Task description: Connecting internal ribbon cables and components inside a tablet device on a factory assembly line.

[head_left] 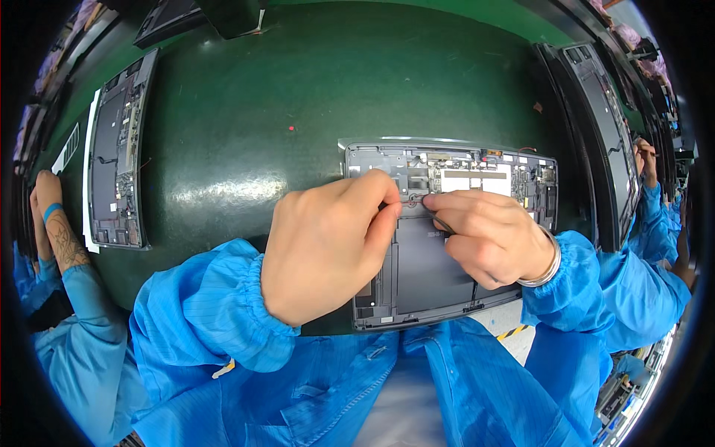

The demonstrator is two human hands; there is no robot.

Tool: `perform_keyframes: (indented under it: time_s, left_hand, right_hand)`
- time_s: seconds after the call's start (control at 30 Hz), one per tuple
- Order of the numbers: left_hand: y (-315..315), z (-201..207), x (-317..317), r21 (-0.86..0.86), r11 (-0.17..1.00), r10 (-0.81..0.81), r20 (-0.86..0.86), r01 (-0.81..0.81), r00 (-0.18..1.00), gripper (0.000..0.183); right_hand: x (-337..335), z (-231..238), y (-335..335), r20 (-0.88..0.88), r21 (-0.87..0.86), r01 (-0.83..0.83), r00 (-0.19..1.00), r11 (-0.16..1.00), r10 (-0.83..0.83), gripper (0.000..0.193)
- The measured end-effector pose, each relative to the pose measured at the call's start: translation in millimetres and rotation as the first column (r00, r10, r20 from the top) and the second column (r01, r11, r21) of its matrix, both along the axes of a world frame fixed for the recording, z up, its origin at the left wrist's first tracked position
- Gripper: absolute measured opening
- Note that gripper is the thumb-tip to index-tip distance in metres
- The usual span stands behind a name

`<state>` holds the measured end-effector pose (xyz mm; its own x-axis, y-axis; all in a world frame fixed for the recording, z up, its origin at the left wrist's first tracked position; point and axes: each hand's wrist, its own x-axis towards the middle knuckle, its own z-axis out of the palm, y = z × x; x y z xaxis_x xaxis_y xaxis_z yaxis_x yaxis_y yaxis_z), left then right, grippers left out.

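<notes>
An opened laptop chassis [428, 276] lies on the green bench in front of me, its dark battery toward me and its circuit board [521, 167] along the far side. My left hand [328, 242] is over the chassis's left part, thumb and index finger pinched together near the board's edge. What they hold, if anything, is too small to make out. My right hand [495, 235] grips dark, curved tweezers [441, 222], partly hidden by the fingers. The tweezers' end and both sets of fingertips meet close together around a small part by the battery's upper edge.
Another opened laptop chassis [119, 160] rests at the left on a white sheet, and one more [599, 119] stands at the right beside a black rail [570, 134]. A small red piece [291, 128] lies on the green bench [231, 97]. Co-workers' arms [67, 231] show at both sides.
</notes>
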<state>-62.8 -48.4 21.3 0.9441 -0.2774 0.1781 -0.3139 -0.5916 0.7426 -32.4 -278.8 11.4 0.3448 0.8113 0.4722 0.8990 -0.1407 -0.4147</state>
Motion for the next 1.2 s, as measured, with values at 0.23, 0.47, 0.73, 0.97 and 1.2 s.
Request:
perform_keyframes:
  time_s: [0.23,0.47,0.73,0.97,1.2]
  left_hand:
    - [3,-1,3,-0.025,0.999,-0.038,-0.062,0.037,0.997,0.007]
    - [3,-4,4,-0.064,0.986,-0.151,0.077,0.156,0.986,0.011]
    - [6,-5,7,0.038,0.996,-0.088,0.119,0.084,0.989,0.012]
    - [7,-8,7,0.02,0.997,-0.079,0.095,0.078,0.992,0.011]
    - [6,-11,7,-0.012,0.997,-0.076,0.104,0.078,0.992,0.012]
  right_hand:
    - [0,2,8,0.058,-0.053,-0.043,0.997,0.998,0.046,0.03]
    - [-3,-2,9,0.17,-0.068,-0.01,0.985,0.998,0.021,0.021]
    - [0,12,14,0.08,-0.135,-0.007,0.997,0.991,0.018,0.019]
    - [27,33,35,-0.42,-0.179,0.235,0.86,0.955,-0.29,0.023]
    - [38,44,41,-0.419,-0.294,0.145,0.869,0.945,-0.264,0.027]
